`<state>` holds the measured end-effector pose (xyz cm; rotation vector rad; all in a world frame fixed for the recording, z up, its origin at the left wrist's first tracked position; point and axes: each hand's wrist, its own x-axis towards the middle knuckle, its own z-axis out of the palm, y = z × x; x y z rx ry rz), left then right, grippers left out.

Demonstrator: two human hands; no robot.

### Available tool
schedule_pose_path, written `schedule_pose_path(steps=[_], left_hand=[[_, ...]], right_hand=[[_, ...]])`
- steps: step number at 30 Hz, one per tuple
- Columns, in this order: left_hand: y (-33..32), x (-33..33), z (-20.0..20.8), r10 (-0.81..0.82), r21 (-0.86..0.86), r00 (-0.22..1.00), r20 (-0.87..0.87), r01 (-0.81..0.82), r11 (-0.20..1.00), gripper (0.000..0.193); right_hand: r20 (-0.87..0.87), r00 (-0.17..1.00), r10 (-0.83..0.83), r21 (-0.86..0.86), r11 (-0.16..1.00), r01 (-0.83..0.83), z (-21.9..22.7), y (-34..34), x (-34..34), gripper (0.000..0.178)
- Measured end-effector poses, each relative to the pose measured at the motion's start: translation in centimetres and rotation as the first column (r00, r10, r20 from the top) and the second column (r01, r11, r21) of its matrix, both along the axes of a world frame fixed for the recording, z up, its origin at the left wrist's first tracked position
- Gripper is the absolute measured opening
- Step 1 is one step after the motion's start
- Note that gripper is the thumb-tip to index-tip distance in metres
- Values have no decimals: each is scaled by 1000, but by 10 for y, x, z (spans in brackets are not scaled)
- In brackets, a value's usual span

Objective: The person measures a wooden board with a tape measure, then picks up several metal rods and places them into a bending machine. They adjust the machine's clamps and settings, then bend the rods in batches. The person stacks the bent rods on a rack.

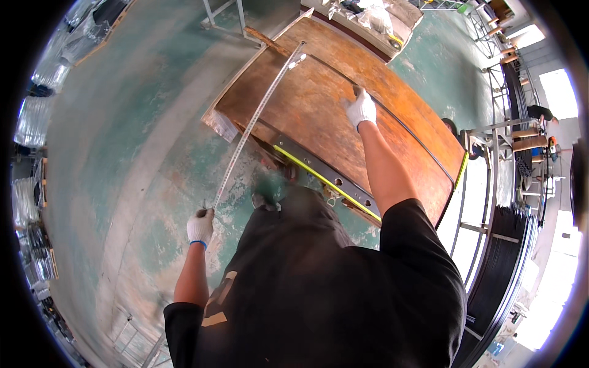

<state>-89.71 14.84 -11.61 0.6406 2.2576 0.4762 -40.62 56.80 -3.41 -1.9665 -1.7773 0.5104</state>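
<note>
My left hand [200, 226], in a white glove with a blue cuff, is closed on the near end of a long pale ruler [253, 126] with fine marks along it. The ruler slants away over the floor and the left corner of a worn brown wooden tabletop [294, 92], its far end near the table's back. My right hand [361, 110], also in a white glove, reaches over the tabletop. Its fingers are closed at a thin dark strip [408, 130] that runs across the board. What lies under the fingers is partly hidden.
A dark bar with holes and a yellow-green edge strip [307, 167] line the table's near side. A pallet-like padded stack [368, 24] with plastic stands beyond. Racks with long black profiles [500, 270] are at right; wrapped bundles [34, 122] line the left. A metal frame [227, 18] stands far left.
</note>
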Motion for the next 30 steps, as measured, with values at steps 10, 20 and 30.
schedule_pose_path(steps=[10,20,30], left_hand=[[58,2,40,-136,-80,972,-193,122,989,44],[98,28,51,-115,-105,971,-211,94,990,40],[103,40,41,-171,-163,962,-212,138,977,43]], right_hand=[[472,878,82,-289,955,66,-39,52,20,111],[468,877,107,-341,938,67,-61,68,35,115],[451,886,104,-336,940,61,-56,68,32,114]])
